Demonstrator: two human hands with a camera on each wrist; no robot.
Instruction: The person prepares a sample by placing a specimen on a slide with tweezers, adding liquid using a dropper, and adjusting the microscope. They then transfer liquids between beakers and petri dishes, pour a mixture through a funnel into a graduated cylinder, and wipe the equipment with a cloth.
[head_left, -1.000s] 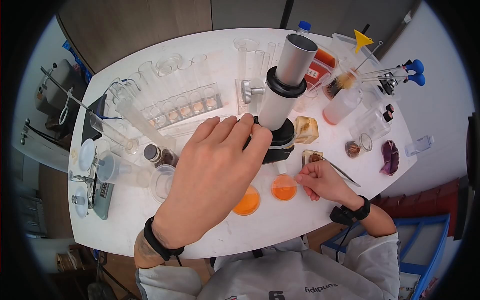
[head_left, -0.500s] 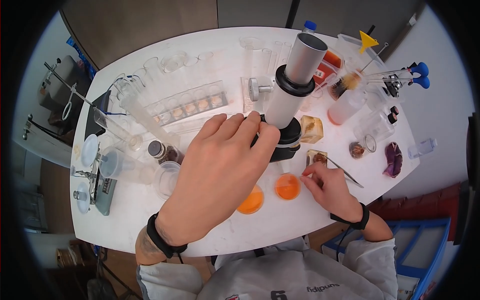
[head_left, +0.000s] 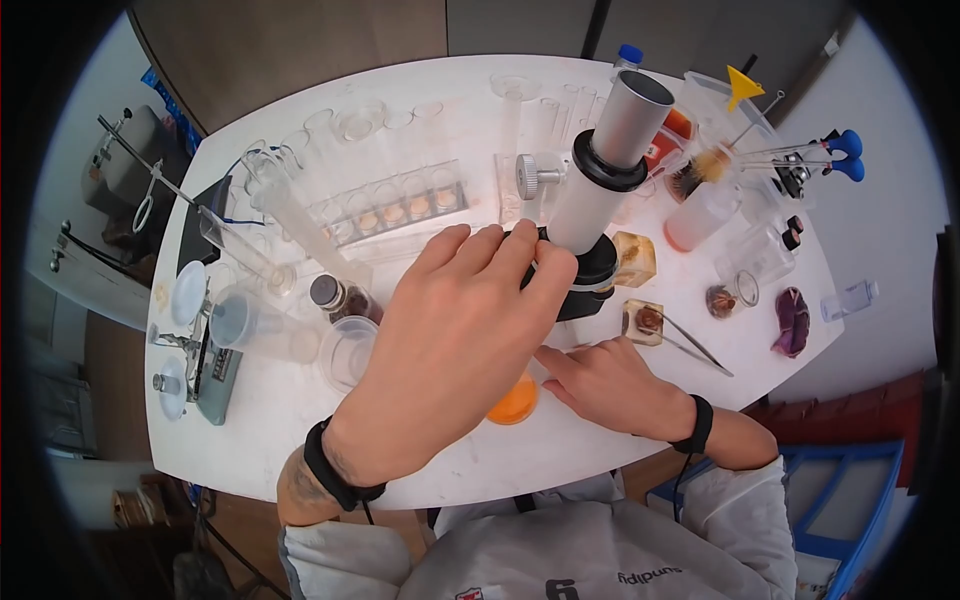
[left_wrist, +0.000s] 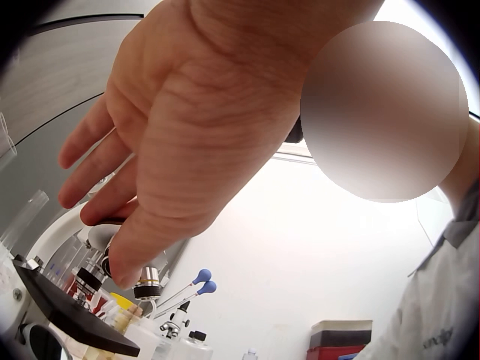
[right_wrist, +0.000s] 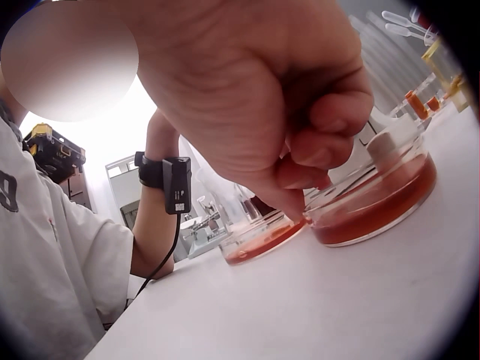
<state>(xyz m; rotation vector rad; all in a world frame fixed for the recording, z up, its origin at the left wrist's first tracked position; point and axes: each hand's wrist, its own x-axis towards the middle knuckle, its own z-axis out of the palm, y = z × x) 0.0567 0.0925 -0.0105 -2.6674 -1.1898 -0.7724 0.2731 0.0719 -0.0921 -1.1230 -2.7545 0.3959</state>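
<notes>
The left hand (head_left: 455, 330) grips the microscope (head_left: 585, 205) just below its silver tube; in the left wrist view this hand (left_wrist: 202, 135) has its thumb and fingers around the dark head, above an objective (left_wrist: 148, 289). In the right wrist view, the right hand (right_wrist: 247, 97), its fingers curled, pinches the rim of a clear petri dish (right_wrist: 375, 214) with orange-red contents, which rests on the table. The right hand (head_left: 620, 390) covers that dish in the head view. A second orange dish (head_left: 513, 402) lies to its left.
A balance (head_left: 215, 385), a capped jar (head_left: 345, 298) and clear cups stand left. Behind is a rack (head_left: 395, 205) of small cups. To the right lie a cut block (head_left: 642, 322), tweezers (head_left: 700, 347), a bottle (head_left: 703, 215) and a purple piece (head_left: 791, 323).
The right hand has moved left from beside the cut block to over the nearer petri dish. The left hand has stayed on the microscope. The head view has shifted slightly.
</notes>
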